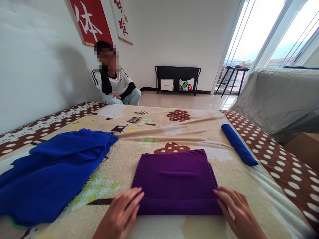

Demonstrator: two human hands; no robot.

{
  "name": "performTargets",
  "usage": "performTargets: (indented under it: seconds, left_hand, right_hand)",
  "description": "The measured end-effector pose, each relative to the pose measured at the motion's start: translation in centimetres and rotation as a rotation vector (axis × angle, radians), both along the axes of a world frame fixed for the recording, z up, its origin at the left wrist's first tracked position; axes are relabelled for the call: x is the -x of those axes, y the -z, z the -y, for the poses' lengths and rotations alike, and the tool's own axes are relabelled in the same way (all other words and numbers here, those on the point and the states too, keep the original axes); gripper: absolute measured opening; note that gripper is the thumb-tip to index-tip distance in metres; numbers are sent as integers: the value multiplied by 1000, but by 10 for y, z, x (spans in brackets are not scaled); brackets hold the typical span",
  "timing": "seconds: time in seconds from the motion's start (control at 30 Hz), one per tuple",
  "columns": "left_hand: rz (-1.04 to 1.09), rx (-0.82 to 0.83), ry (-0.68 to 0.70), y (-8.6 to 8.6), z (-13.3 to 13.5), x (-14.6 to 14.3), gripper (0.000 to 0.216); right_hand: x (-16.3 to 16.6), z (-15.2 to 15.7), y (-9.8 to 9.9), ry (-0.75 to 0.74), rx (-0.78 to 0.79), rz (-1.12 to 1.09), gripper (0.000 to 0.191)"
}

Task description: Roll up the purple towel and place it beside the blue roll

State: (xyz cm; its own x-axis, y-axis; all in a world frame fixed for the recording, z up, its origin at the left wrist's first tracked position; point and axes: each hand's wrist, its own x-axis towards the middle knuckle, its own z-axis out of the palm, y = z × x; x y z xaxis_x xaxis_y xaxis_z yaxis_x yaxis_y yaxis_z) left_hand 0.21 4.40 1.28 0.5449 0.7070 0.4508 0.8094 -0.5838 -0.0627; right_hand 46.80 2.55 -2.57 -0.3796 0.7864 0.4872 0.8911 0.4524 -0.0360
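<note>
Purple towel (175, 181): folded flat, long axis crosswise, centred on the patterned bed (174, 132) directly ahead of both hands. Left hand (122, 212), fingers loosely spread, rests on its near left corner; right hand (236, 212), likewise uncurled, touches the near right corner, neither gripping. Loose blue towel (54, 169) left; rolled blue towel (239, 144) right; black rack (177, 79) holds boxes.

Patterned blanket-covered bed (159, 132), three cloths lying on it.
A folded purple towel (175, 179) sits flat at the near middle; a loose, rumpled blue towel (54, 169) sprawls well apart on the left; a tightly rolled blue towel (238, 144) lies near the right edge, where the cream blanket gives way to a brown, white-dotted border. Long creases run across the middle.
</note>
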Motion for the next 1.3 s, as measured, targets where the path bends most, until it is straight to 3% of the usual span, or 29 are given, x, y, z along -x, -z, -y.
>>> performTargets:
  seconds: [0.07, 0.13, 0.3, 0.47, 0.53, 0.67, 0.73, 0.8, 0.83, 0.9, 0.97, 1.03, 1.1, 1.2, 1.3]
  left_hand:
    - [-44, -64, 64, 5, 24, -9, 54]
    - [-34, -77, 46, 14, 32, -16, 54]
    - [28, -29, -79, 28, 12, -28, 52]
    - [12, 33, -164, 16, 3, -38, 44]
    - [-2, 89, -175, 9, 10, -37, 41]
    - [-42, 265, -213, 2, 24, -29, 35]
    - [-59, 264, -272, 4, 28, -31, 36]
    - [-54, 159, -345, 8, 29, -45, 40]
    - [-45, 98, -340, 11, 29, -57, 44]
    - [-25, 49, -191, 15, 28, -88, 52]
    - [-12, 122, 31, 17, 25, -118, 55]
    - [-2, 219, 117, 19, 20, -129, 53]
    - [8, 266, 36, 21, 14, -115, 53]
    - [17, 259, -163, 23, 9, -66, 51]
    - [18, 189, -299, 21, 11, -42, 47]
  right_hand:
    - [5, 24, -1, -116, -112, 79, 48]
    - [10, 33, -1, -145, -145, 140, 55]
    - [26, 16, 2, -18, 46, 90, 50]
    - [44, -1, -14, 77, 195, -18, 31]
    - [46, 3, -24, 58, 237, -25, 26]
    - [42, 16, -31, 2, 464, -47, 25]
    - [45, 20, -27, 60, 435, -32, 28]
    - [55, 21, -21, 121, 285, 0, 40]
    - [63, 20, -19, 111, 217, 16, 49]
    - [85, 18, -18, -38, 184, 40, 64]
    - [106, 13, -19, -220, 259, 33, 62]
    - [113, 8, -17, -254, 334, 8, 58]
    - [102, 3, -11, -115, 353, -11, 60]
    - [68, 0, -1, 88, 323, -9, 60]
    - [60, 3, -4, 147, 295, -4, 57]
